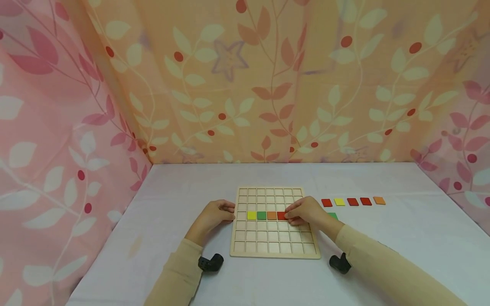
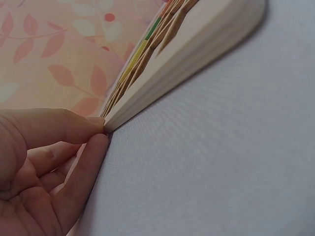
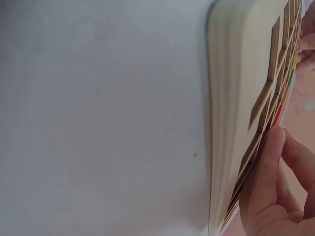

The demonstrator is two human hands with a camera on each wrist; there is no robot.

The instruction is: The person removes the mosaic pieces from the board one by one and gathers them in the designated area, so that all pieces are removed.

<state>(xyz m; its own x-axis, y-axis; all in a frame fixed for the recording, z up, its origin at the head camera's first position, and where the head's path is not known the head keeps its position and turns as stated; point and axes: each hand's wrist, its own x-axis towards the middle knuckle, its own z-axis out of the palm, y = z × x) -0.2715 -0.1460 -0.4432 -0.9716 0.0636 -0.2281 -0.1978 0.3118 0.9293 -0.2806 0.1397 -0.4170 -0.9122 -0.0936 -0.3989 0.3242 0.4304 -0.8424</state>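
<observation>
On the white-covered bench (image 1: 160,238), a square wooden grid board with shallow cells (image 1: 274,244) is laid flat between both forearms. The left hand (image 1: 214,214) is set against the board's left edge, fingertips pressed to the rim as the left wrist view shows, fingers loosely bent and nothing gripped. The right hand (image 1: 304,211) is placed over the middle row, fingers curled on a flat red square tile (image 1: 281,216) being seated in its cell. In the same row, a yellow tile (image 1: 251,215), a green tile (image 1: 261,215) and an orange tile (image 1: 272,215) are already seated. Five loose tiles (image 1: 352,201) are lined up on the bench to the right of the board, and a green loose tile (image 1: 333,216) is partly hidden behind the right wrist. Four cells are judged filled; most remain unfilled.
</observation>
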